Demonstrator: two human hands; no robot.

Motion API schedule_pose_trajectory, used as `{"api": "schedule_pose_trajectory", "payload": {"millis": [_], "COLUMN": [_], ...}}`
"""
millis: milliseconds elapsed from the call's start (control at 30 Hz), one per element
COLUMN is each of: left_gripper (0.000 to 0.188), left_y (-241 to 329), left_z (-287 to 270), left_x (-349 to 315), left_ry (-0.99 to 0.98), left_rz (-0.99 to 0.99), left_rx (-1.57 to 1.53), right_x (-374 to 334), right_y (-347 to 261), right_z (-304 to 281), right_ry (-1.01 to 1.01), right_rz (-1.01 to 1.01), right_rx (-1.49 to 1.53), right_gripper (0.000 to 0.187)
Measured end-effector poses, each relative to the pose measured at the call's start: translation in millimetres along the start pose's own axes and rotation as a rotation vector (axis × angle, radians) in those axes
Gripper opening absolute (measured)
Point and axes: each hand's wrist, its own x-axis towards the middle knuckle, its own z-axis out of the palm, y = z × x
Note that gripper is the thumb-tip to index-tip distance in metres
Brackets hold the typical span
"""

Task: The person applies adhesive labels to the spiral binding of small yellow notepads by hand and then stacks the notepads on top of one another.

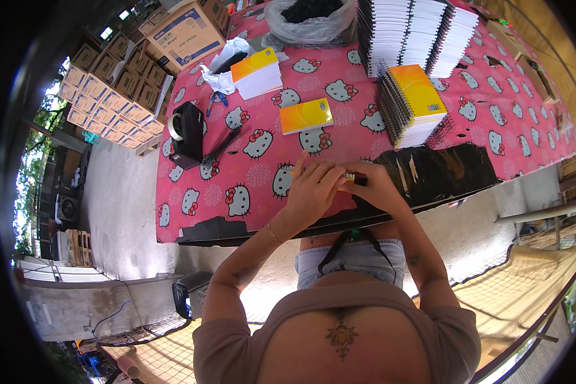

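Observation:
Near the front edge of the table, my left hand (313,185) and my right hand (374,185) meet over a small yellow-orange notebook (350,178). Both hands are closed on it, and their fingers hide most of it. The left index finger sticks out, pointing away from me. Just beyond my hands lies another yellow-orange notebook (307,116), flat on the pink tablecloth. To its right rises a stack of yellow-covered notebooks (418,96) with black spiral bindings. Farther left is a pile of yellow-covered pages (257,75), with no spiral visible on it.
A black tape dispenser (187,137) stands at the left, beside loose black spiral coils (223,148) and a blue-handled tool (216,100). Tall spiral-bound stacks (416,35) and a plastic bag (310,29) of black material occupy the back. Cardboard boxes (118,89) are piled beyond the table's left side.

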Motion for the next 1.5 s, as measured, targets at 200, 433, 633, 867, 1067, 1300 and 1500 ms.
{"api": "schedule_pose_trajectory", "payload": {"millis": [200,433,633,867,1067,1300,1500], "left_gripper": [0.021,0.023,0.023,0.021,0.030,0.033,0.031], "left_y": [2,9,7,30,37,20,24], "left_z": [-2,-12,-16,-40,-43,-10,19], "left_x": [2,4,10,37,85,200,247], "left_ry": [0.023,-0.044,-0.064,0.032,0.257,0.113,0.148], "left_rz": [0.031,-0.012,0.039,-0.387,-0.001,0.069,0.086], "left_rx": [-0.038,-0.056,-0.048,-0.537,-0.425,-0.702,-0.721], "right_x": [-7,2,-1,-17,-20,25,42], "right_y": [-8,-6,-11,-81,-82,-108,-104], "right_z": [-29,-27,-6,5,-23,-131,-176], "right_ry": [-0.033,-0.075,0.222,0.404,0.312,0.398,0.466], "right_rz": [0.073,-0.042,-0.109,-0.160,0.023,0.068,0.019], "right_rx": [0.109,-0.092,-0.258,-0.204,0.233,0.022,-0.244], "right_gripper": [0.020,0.011,0.018,0.039,0.042,0.037,0.036]}}
